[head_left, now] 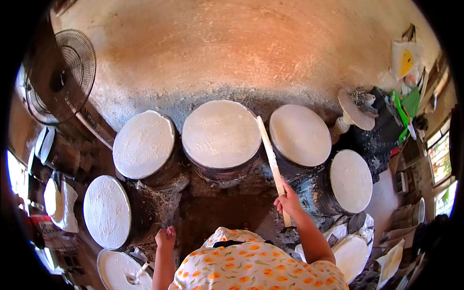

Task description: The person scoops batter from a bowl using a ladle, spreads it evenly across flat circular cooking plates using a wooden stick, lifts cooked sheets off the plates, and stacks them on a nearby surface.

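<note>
My right hand [288, 199] is closed around a long flat wooden stick [271, 159], its upper part smeared with white. The stick slants up between two round drums filled level with white material; its tip is by the rim of the middle drum [221, 133]. Right of the stick is another white-topped drum [300, 135]. My left hand [166, 237] hangs low with its fingers curled in, nothing showing in them. Nearest to it are the left-hand drum [107, 212] and a round white-covered disc [121, 270] with a short stick on it.
More white-topped drums [145, 144] [351, 181] curve round me. A stand fan [60, 77] is at the left. Against the stained wall [232, 58], a pedestal-like piece [355, 113] stands at the right by dark sacks [379, 121]. A white round slab [349, 256] lies low right.
</note>
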A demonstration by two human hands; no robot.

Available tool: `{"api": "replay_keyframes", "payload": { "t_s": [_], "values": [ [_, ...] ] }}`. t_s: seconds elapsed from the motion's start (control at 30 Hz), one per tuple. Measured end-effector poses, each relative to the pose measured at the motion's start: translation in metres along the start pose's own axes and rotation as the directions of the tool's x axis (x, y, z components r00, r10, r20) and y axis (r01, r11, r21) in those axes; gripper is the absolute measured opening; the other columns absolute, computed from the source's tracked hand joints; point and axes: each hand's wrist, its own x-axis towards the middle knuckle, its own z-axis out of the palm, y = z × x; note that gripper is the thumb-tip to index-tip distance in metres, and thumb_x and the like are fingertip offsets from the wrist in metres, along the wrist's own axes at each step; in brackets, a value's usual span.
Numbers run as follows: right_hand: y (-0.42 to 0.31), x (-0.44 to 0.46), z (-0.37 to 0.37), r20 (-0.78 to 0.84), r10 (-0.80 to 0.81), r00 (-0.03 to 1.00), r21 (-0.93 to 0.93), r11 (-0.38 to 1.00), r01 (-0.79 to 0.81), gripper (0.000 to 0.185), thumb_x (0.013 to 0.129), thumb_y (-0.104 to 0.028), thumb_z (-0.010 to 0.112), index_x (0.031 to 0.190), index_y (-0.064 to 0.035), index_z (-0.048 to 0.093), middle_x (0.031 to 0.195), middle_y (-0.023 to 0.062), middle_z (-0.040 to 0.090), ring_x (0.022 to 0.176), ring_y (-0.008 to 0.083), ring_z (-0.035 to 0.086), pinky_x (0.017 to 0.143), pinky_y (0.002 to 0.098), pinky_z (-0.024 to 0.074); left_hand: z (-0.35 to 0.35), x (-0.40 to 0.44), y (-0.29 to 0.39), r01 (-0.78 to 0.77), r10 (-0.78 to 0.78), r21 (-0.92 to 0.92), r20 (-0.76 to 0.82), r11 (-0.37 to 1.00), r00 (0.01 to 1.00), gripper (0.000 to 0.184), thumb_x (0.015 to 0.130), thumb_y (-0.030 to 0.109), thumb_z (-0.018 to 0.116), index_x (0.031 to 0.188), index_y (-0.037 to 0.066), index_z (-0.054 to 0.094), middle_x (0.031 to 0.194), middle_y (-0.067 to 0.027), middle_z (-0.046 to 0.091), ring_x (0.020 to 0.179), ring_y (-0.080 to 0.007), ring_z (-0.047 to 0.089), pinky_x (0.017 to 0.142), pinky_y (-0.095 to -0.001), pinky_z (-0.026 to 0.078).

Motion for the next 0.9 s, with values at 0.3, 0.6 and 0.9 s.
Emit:
{"api": "replay_keyframes", "payload": {
  "t_s": [0.3, 0.6, 0.9],
  "values": [
    [0.032, -0.015, -0.057, 0.153, 0.07, 0.986, 0.081, 0.993, -0.083, 0.073, 0.082, 0.004, 0.041, 0.147, -0.0265, 0.024, 0.067, 0.0089, 0.06, 0.045, 0.0131, 0.054, 0.041, 0.0279, 0.0452, 0.179, -0.091, -0.095, -0.209, -0.067, 0.44, 0.533, 0.873, 0.843, 0.004, 0.085, 0.001, 0.052, 0.089, 0.001, 0.054, 0.081, -0.0124, 0.06, 0.072, -0.0263, 0.062, 0.067, -0.0364, 0.055],
    [0.062, -0.065, -0.083, 0.223, 0.127, 0.967, -0.164, 0.982, -0.091, 0.062, 0.087, -0.003, 0.048, 0.143, -0.028, 0.036, 0.068, 0.0094, 0.06, 0.051, 0.0163, 0.054, 0.051, 0.0291, 0.0464, 0.3, -0.102, -0.206, -0.951, 0.131, 0.096, 0.99, -0.295, 0.06, 0.026, 0.078, 0.014, 0.065, 0.095, -0.005, 0.063, 0.1, -0.0202, 0.059, 0.087, -0.0333, 0.06, 0.077, -0.0388, 0.049],
    [0.108, -0.087, -0.059, 0.069, -0.198, 0.978, -0.662, 0.724, 0.194, 0.059, 0.086, -0.01, 0.047, 0.137, -0.0377, 0.04, 0.093, 0.0134, 0.067, 0.072, 0.037, 0.064, 0.065, 0.0439, 0.0522, 0.367, -0.131, -0.285, -0.648, -0.081, 0.026, 0.988, -0.761, 0.135, 0.031, 0.078, 0.022, 0.063, 0.099, -0.001, 0.061, 0.115, -0.0144, 0.052, 0.112, -0.034, 0.047, 0.092, -0.0436, 0.041]
  ]
}}
